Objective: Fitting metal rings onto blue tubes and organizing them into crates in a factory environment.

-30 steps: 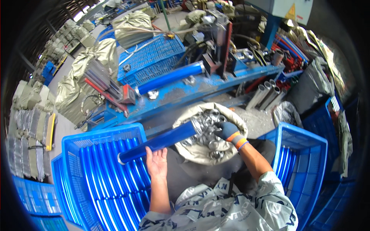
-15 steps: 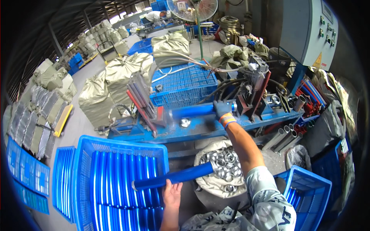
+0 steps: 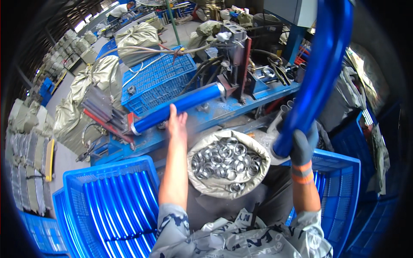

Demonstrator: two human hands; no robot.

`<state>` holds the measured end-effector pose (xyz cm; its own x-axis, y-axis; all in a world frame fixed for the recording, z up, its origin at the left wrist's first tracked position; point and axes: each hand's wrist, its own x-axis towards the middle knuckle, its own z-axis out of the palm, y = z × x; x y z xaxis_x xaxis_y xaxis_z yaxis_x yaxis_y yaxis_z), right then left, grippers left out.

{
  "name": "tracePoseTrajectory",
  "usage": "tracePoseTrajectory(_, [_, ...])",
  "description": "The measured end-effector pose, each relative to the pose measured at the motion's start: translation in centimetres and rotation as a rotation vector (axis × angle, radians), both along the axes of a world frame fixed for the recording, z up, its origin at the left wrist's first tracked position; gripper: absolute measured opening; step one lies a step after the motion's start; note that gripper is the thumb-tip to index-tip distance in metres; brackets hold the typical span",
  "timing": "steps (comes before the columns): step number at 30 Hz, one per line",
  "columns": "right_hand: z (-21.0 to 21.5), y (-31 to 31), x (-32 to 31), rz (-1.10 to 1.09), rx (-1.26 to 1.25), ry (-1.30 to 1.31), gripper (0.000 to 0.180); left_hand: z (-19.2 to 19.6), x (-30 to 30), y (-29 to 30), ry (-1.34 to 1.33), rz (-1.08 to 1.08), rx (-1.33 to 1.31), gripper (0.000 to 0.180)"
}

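Observation:
A blue metal tube lies aslant in the bench machine, between the left clamp block and the right clamp block. Silver rings cap both its ends. My bare left hand is at the tube's near side, fingers spread and not wrapped round it; whether they touch it is hard to tell. In my gloved right hand, closed near the lower end, another blue tube stands steeply on the right, blurred by motion. Between my forearms sits a pale sack of loose silver rings.
Many blue tubes fill the blue crate at lower left. Another blue crate stands at lower right. A stacked blue crate, hoses and woven sacks are behind the blue bench. A person is far off.
My right hand has come from the bench to the lower right, now with a raised tube. My left hand has gone from the ringed tube over the crate up to the bench. The view has shifted.

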<state>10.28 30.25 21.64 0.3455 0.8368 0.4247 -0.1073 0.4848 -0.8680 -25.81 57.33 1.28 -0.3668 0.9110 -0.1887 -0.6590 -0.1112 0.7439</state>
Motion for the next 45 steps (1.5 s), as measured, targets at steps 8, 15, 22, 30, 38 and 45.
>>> tracePoseTrajectory(8, [-8.1,-15.7,10.8,-0.288,-0.313,-0.134,0.075,-4.5,-2.3,7.9,0.061,-0.002,-0.257,0.089])
tracePoseTrajectory(15, [-20.7,-31.9,27.3,-0.826,-0.465,-0.474,0.059,-4.1,-3.1,6.3,0.202,-0.141,-0.260,0.104])
tracePoseTrajectory(22, [-39.8,-47.7,30.1,-0.758,-1.109,-0.506,0.086,-10.3,-13.8,-9.3,0.834,-0.398,0.237,0.047])
tracePoseTrajectory(30, [-43.6,-49.0,33.6,-1.014,-1.832,-0.664,0.059,-7.4,-28.4,-22.5,1.748,-0.230,-0.432,0.071])
tracePoseTrajectory(38, [-52.6,-41.9,37.3,-0.793,-1.759,-0.700,0.063,-2.2,-18.9,-26.8,1.775,-0.189,-0.643,0.079])
tracePoseTrajectory(45, [-55.3,-34.9,32.6,-1.018,-1.881,-0.624,0.091,1.8,-11.9,-28.7,1.950,-0.240,-0.681,0.087])
